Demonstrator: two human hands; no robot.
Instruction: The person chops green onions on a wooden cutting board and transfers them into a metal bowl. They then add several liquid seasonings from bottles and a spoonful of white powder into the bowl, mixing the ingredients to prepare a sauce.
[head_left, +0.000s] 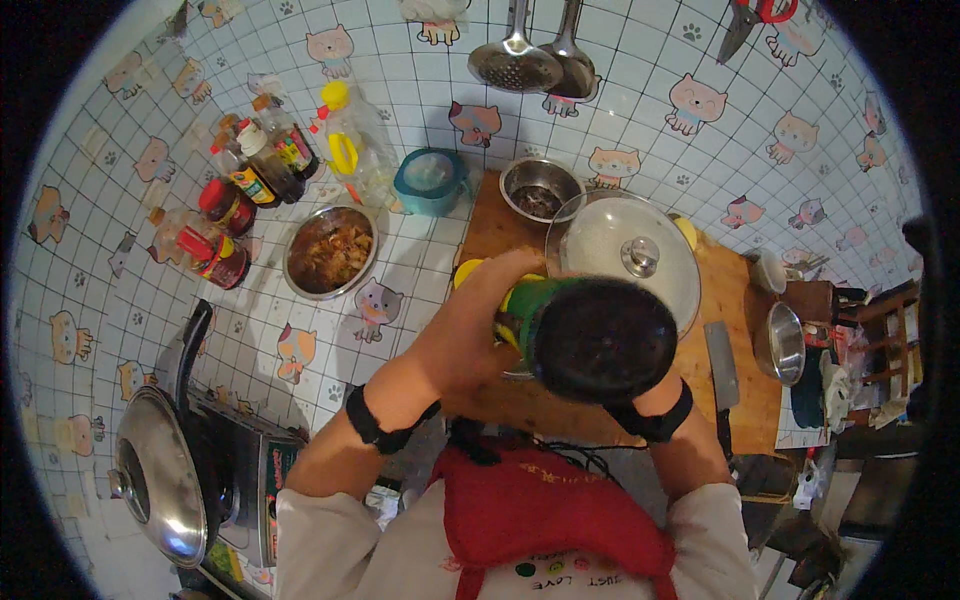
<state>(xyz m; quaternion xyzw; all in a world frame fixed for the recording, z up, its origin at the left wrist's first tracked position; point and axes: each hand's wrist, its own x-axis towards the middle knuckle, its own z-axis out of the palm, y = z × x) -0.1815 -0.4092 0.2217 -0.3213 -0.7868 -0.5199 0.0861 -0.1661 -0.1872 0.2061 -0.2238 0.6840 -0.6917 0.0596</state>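
My left hand (472, 330) is closed around a dark bottle (604, 341) with a green and yellow label. The bottle lies tilted, its dark base towards the camera and a yellow cap at its far left end. My right hand (660, 394) is mostly hidden behind the bottle's base; its grip cannot be seen. Beneath and beyond them, a glass lid (600, 225) with a round knob covers a pale, wide vessel on the wooden board (600, 424). A small steel bowl (536, 206) with dark contents stands behind the lid.
A cleaver (721, 367) lies on the board's right side, near a steel bowl (786, 345). At left are a steel bowl of food (330, 281), sauce bottles (259, 169), a teal container (430, 180) and a lidded wok (165, 480) on a stove. Ladles (517, 66) hang above.
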